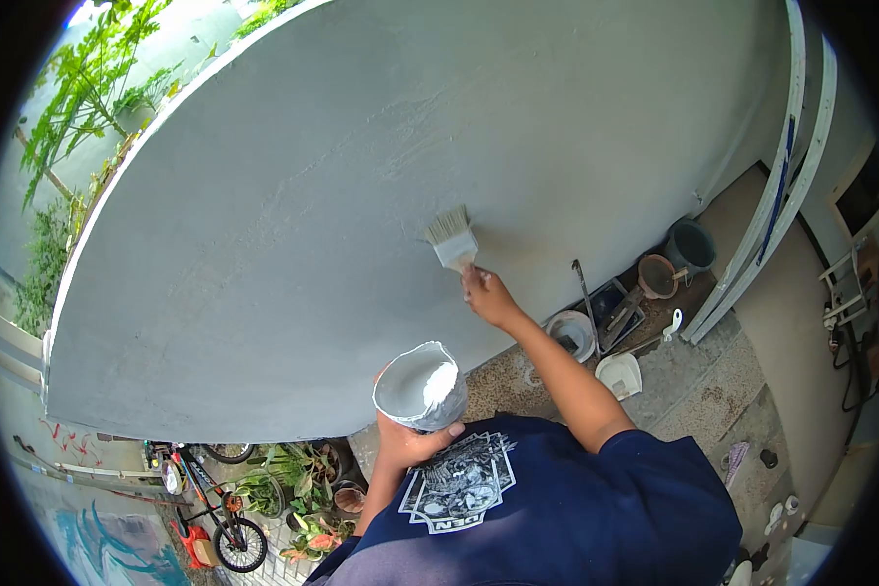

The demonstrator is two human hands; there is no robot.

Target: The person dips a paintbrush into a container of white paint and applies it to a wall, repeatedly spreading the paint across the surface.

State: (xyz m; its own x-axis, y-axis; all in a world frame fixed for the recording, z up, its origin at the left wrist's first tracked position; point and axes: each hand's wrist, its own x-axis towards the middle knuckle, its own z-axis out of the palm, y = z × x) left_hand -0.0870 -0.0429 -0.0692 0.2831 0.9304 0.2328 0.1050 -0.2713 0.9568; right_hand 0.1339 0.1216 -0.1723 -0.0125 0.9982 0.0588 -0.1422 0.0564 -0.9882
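The right hand [485,293] pinches the handle of a wide, flat brush [453,244] with pale bristles, which lies just beyond its fingers, at a broad grey plastered wall [293,205]. Closer to the body, the left hand [415,445] is curled around the bottom of a round grey container [396,389] with crusted rim. For even strokes, the right hand should press lightly, while the left hand should hold the container level and near.
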